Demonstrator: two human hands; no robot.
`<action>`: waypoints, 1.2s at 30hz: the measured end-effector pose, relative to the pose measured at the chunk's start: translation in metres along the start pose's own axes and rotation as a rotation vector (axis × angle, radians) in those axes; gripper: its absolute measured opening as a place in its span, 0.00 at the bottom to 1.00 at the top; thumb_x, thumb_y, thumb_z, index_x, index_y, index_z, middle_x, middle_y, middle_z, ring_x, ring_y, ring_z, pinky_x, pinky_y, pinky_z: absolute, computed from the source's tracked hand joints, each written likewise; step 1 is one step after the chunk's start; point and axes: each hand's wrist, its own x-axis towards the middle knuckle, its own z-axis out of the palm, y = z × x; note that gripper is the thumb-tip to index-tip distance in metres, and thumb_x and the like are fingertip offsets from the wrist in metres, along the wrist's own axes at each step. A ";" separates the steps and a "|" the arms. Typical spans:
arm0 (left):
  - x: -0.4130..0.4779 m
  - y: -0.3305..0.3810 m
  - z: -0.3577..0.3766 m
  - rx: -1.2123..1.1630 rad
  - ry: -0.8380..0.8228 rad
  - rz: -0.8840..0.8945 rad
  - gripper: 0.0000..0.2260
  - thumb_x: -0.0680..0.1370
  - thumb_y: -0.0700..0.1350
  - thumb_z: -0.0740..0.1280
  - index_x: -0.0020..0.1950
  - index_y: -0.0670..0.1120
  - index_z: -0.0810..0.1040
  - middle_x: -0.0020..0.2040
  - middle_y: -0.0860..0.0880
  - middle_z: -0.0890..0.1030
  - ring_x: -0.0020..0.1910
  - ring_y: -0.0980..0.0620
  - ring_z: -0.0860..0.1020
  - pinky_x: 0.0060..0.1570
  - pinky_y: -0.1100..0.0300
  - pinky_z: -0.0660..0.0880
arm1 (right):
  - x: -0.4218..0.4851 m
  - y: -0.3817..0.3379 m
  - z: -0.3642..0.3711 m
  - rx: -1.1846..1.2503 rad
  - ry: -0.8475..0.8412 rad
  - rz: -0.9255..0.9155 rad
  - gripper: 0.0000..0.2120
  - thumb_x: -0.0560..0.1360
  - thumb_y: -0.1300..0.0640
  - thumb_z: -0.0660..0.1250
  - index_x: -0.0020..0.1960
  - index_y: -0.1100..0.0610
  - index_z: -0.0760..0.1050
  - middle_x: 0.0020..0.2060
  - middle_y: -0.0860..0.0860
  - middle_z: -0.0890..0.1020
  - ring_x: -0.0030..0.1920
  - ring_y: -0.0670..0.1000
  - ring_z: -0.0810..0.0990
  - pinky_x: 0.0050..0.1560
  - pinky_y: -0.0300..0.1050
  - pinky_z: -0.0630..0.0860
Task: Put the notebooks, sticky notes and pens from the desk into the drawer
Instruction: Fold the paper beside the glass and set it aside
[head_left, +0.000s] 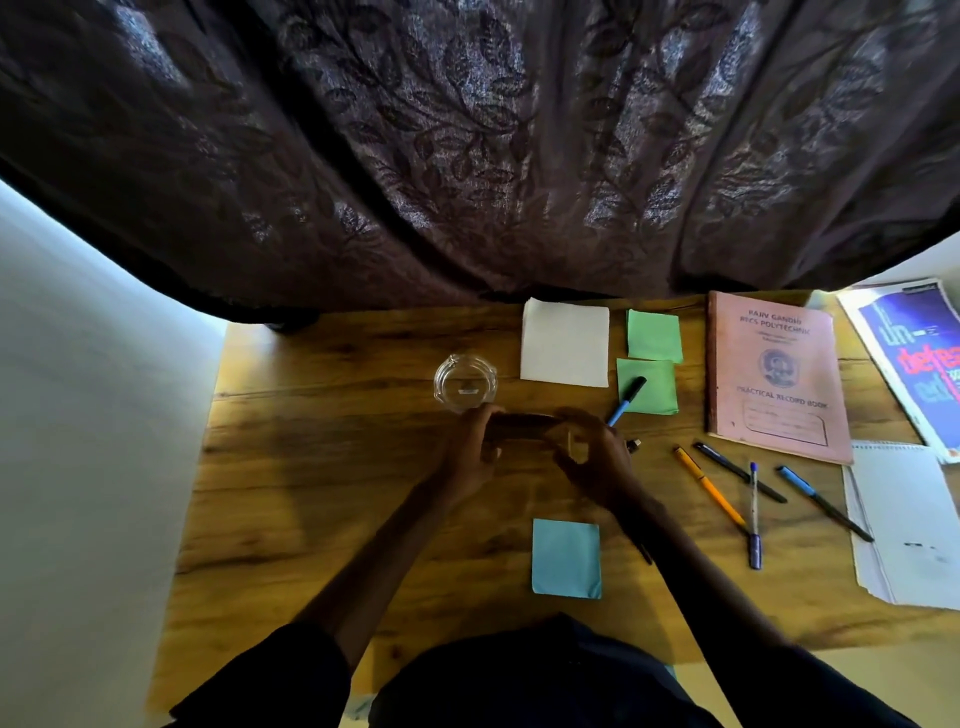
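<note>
My left hand (475, 447) and my right hand (592, 457) together grip a small dark, blurred object (524, 428) above the middle of the wooden desk (322, 467). A blue sticky pad (566, 558) lies near the front edge. Two green sticky notes (653, 335) (655, 389) and a white pad (564, 343) lie at the back. A blue pen (626, 402) rests across the lower green note. A pink record book (774, 374) lies to the right, with several pens (711, 488) in front of it. The drawer is out of sight.
A glass ashtray (465, 383) stands just behind my left hand. A white spiral notebook (909, 519) and a blue-covered book (914, 358) lie at the desk's right edge. A dark patterned curtain (467, 156) hangs behind the desk. A white wall (78, 415) is on the left.
</note>
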 end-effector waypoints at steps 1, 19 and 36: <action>0.000 -0.001 0.001 0.017 0.010 -0.002 0.28 0.76 0.41 0.73 0.73 0.51 0.67 0.71 0.49 0.74 0.69 0.50 0.73 0.60 0.60 0.72 | 0.002 0.002 -0.007 0.018 -0.045 -0.012 0.14 0.71 0.66 0.76 0.55 0.56 0.82 0.58 0.52 0.83 0.59 0.45 0.80 0.56 0.39 0.78; 0.006 -0.006 0.006 0.085 0.032 -0.020 0.28 0.76 0.43 0.73 0.73 0.51 0.67 0.72 0.49 0.73 0.71 0.49 0.71 0.66 0.55 0.72 | 0.143 0.031 -0.014 -0.287 0.069 0.703 0.39 0.71 0.43 0.76 0.71 0.64 0.66 0.67 0.63 0.71 0.67 0.64 0.72 0.61 0.58 0.75; 0.004 0.000 0.001 0.064 0.046 -0.019 0.29 0.76 0.43 0.73 0.75 0.48 0.67 0.73 0.48 0.71 0.72 0.49 0.69 0.66 0.62 0.67 | 0.141 0.029 -0.025 0.067 0.120 0.800 0.31 0.66 0.47 0.81 0.61 0.62 0.76 0.58 0.57 0.81 0.51 0.52 0.75 0.41 0.43 0.73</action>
